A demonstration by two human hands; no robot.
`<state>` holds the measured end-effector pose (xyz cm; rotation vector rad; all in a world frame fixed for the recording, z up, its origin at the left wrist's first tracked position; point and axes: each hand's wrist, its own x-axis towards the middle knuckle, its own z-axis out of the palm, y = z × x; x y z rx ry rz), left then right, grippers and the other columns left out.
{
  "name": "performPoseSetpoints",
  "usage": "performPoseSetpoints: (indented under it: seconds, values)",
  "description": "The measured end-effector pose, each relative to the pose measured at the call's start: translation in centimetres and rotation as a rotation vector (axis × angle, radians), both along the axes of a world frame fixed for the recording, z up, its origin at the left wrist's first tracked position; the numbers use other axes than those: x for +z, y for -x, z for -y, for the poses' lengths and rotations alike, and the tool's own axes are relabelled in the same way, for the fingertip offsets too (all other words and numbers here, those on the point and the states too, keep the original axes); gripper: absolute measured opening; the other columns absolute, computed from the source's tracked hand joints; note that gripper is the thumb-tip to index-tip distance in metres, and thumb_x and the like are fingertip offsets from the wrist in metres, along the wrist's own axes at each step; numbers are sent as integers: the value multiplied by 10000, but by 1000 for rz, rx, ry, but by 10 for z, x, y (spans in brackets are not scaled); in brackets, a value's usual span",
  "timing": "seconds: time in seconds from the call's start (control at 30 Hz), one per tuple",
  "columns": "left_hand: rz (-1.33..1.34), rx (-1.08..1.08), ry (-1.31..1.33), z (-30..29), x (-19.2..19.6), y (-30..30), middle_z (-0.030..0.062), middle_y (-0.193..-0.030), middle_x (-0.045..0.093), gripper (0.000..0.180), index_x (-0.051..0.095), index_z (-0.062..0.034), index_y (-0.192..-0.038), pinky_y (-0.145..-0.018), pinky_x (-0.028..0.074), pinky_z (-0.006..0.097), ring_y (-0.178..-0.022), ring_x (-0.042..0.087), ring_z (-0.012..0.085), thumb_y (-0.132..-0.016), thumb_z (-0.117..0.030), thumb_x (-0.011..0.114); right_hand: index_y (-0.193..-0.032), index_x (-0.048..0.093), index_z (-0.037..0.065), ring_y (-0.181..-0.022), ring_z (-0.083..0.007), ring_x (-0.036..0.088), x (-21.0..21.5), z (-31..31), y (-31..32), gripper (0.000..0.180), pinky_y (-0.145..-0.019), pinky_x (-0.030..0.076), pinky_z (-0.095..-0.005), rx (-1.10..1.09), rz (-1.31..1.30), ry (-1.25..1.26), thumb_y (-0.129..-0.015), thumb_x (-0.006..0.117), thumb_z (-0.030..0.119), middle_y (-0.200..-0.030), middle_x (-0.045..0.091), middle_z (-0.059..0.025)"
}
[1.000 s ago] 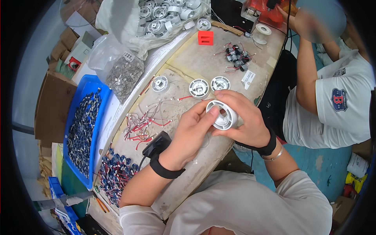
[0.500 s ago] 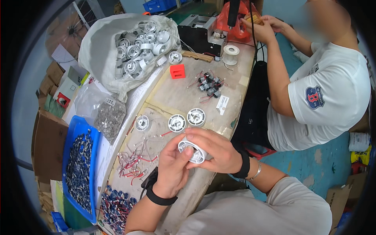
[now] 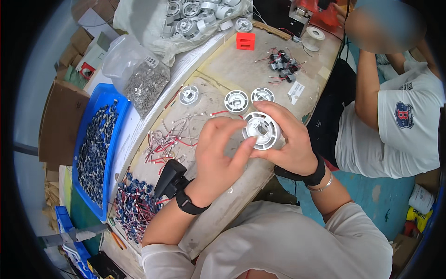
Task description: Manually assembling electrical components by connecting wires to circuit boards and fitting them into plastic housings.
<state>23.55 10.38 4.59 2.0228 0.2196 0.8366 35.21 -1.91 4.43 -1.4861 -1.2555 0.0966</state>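
Observation:
My right hand (image 3: 295, 144) is closed round a round white plastic housing (image 3: 262, 131), its open face with spoke-like ribs turned up toward me. At the housing's left edge, the thumb and index fingertip of my left hand (image 3: 217, 149) grip the rim, with a gap between these two fingers. Just beyond it on the table lie two similar white housings, a nearer-left housing (image 3: 236, 101) and a partly covered housing (image 3: 263, 95). A third housing (image 3: 189, 95) sits farther left. Thin red and white wires (image 3: 169, 142) are strewn left of my left hand.
A blue tray (image 3: 119, 125) of small parts stands at the left, beside a clear bag (image 3: 144, 88) of metal pieces. Wired blue parts (image 3: 134, 204) lie in a heap. Farther back are a red block (image 3: 245, 41), small motors (image 3: 282, 66) and a sack (image 3: 139, 23) of housings. Another person (image 3: 390, 111) sits at right.
The view has shifted, so the table things appear higher. My left hand has loosened from around the housing to a grip at its rim; the housing now faces up more squarely in my right hand.

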Motion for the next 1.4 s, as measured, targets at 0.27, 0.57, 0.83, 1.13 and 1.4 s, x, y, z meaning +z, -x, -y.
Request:
performPoseSetpoints:
  seconds: [0.27, 0.57, 0.83, 1.13, 1.4]
  values:
    - [34, 112, -722, -5, 6, -2, 51, -793, 542, 183, 607, -61, -830, -594, 427, 330, -683, 522, 215, -666, -80, 685, -1179, 464, -4, -1081, -323, 507, -3, -1, 5, 644, -890, 432, -352, 26, 180, 50, -609, 749, 86, -1156, 522, -167]
    - [-29, 30, -429, -2, -7, 8, 69, -708, 557, 140, 617, -55, -753, -536, 448, 313, -626, 561, 227, -632, -13, 673, -1183, 454, -3, -1058, -329, 507, -10, 4, 13, 671, -862, 444, -365, 94, 240, 203, -592, 747, 122, -1168, 501, -171]
    - [-322, -401, -109, -23, 16, 27, 104, -759, 583, 48, 620, -42, -788, -638, 467, 322, -705, 585, 233, -747, -66, 622, -1174, 470, 4, -1041, -343, 520, 16, -6, -28, 693, -890, 423, -358, -24, 226, 332, -613, 770, 281, -1128, 533, -180]
    - [-454, 197, -518, -136, -14, -10, 173, -1013, 578, 352, 565, 6, -1064, -779, 458, 385, -909, 559, 333, -778, -194, 612, -1120, 499, 18, -953, -339, 550, -11, -90, -129, 564, -821, 434, -380, -17, 586, 485, -711, 688, 358, -993, 578, -195]
    - [-530, 165, -752, -154, -30, -24, 149, -1125, 533, 485, 504, -7, -1162, -832, 443, 364, -982, 531, 311, -765, -244, 648, -1201, 438, 4, -1071, -297, 505, -25, -103, -135, 561, -900, 395, -336, 163, 331, 842, -772, 651, 296, -1150, 519, -207]
